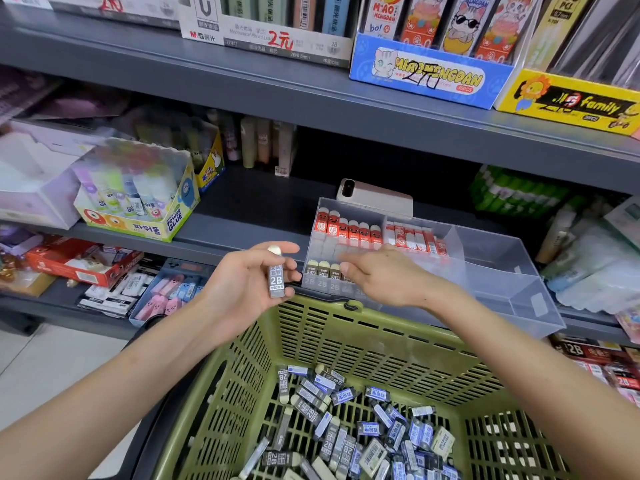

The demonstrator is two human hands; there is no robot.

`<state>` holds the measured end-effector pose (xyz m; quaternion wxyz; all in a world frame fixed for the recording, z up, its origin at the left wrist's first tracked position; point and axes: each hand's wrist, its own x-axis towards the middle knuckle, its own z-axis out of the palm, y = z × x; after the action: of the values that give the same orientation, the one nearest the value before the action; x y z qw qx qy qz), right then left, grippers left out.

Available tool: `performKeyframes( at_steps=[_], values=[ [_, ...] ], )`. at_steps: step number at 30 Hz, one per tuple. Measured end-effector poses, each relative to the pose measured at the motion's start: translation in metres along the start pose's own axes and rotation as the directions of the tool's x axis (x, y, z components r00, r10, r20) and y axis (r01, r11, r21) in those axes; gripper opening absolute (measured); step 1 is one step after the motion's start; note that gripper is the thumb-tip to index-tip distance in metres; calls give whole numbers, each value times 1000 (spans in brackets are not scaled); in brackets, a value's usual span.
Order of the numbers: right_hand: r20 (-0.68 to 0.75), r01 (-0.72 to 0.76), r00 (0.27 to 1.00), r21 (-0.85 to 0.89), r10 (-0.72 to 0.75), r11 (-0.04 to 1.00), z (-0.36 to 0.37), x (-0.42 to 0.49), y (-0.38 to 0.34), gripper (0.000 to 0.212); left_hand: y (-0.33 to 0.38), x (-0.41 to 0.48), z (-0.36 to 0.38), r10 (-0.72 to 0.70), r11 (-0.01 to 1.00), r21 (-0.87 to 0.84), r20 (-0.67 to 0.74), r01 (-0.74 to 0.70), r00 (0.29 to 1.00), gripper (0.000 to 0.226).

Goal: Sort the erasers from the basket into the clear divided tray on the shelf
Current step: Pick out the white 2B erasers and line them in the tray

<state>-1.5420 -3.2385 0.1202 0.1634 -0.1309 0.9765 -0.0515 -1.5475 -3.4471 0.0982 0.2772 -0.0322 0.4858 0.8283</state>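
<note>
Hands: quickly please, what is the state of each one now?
Left hand: holds one grey 2B eraser upright.
Right hand: open, fingers straight at the grey erasers in the clear tray; blurred.

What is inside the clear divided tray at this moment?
In the tray, red-sleeved erasers stand in two rear sections; a row of grey 2B erasers lines the front-left one. The right hand covers that row's right end, hiding its count.

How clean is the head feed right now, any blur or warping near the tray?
Head view: the right hand is smeared by motion over the tray, so its fingers are unclear; the eraser in the left hand is sharp, 2B legible; shelf edges bow from the wide lens; the far left is soft.
</note>
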Motion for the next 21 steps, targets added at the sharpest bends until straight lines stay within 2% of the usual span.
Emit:
performKeyframes(
  at_steps=[3,5,8,10,12,13,16,18,21],
  values=[
    [8,-9,1000,4,9,1000,-2,-1,2,39,1,0,1,-4,1000,-30,-8,4,1000,42],
    [-36,-27,999,25,28,999,-4,-3,0,36,1,-1,3,-15,998,-56,-14,14,1000,42],
    [-290,10,957,114,24,993,-6,-5,-8,35,1,-1,7,-18,997,-78,-25,16,1000,49],
    [-396,116,918,304,14,946,-9,-5,-20,29,1,-3,8,1,999,-44,-11,-1,1000,68],
    [-383,183,924,465,11,866,-13,-5,-33,28,0,-4,9,20,998,51,15,-21,1000,91],
    [-367,188,930,482,2,856,-15,-4,-39,29,-1,-4,10,27,995,90,27,-30,999,101],
    [-335,196,942,478,-29,856,-15,-2,-53,21,-4,-3,13,56,992,108,56,-62,997,103],
    [-324,216,946,615,-7,759,-15,0,-54,13,-3,-4,13,75,989,120,71,-83,995,93],
    [-280,176,942,883,185,436,-23,5,-40,9,0,-6,8,140,941,303,51,-149,989,68]
  ],
)
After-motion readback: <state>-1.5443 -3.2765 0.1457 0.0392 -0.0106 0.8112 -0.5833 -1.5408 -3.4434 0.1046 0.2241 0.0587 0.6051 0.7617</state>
